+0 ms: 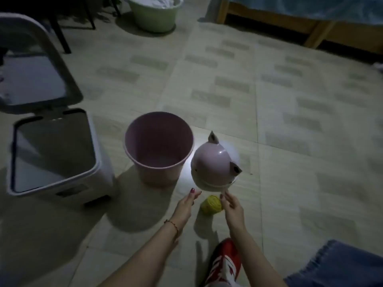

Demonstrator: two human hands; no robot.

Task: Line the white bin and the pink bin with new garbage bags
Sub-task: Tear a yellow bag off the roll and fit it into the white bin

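The pink bin (158,148) stands on the tiled floor, bare inside, with no bag in it. Its pink domed lid (213,164) with two ear-shaped points lies just to the right. The white bin (56,156) stands at the left with its lid (31,65) swung up; its inside looks dark and unlined. A yellow roll of garbage bags (211,204) lies on the floor in front of the pink lid. My left hand (187,201) reaches out left of the roll, fingers straight, holding nothing. My right hand (231,204) hovers at the roll's right side, fingers loosely extended, apparently not gripping it.
A green basin (154,16) with white cloth stands at the back. A wooden bed frame (310,30) runs along the back right. Dark chair legs (62,34) stand at the back left. My red shoe (224,264) and a denim leg (339,266) are near the bottom.
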